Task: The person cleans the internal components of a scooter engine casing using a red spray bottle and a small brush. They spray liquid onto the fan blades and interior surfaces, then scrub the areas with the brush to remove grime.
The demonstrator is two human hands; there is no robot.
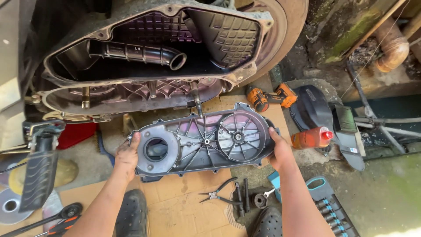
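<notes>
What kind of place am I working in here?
Likely an informal outdoor repair spot for scooters: an opened engine case on the vehicle, its removed cover held in both hands, and pliers lying on flattened cardboard over concrete.

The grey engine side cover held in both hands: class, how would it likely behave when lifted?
The grey engine side cover probably stays stiff, given its ribbed casting. Likely fairly heavy: left hand and right hand grip opposite ends. Grimy surfaces may feel slippery.

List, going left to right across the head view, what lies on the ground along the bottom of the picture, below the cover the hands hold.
Black ratchet handle → left black shoe → pliers → two dark sockets → right black shoe → blue socket tray.
</notes>
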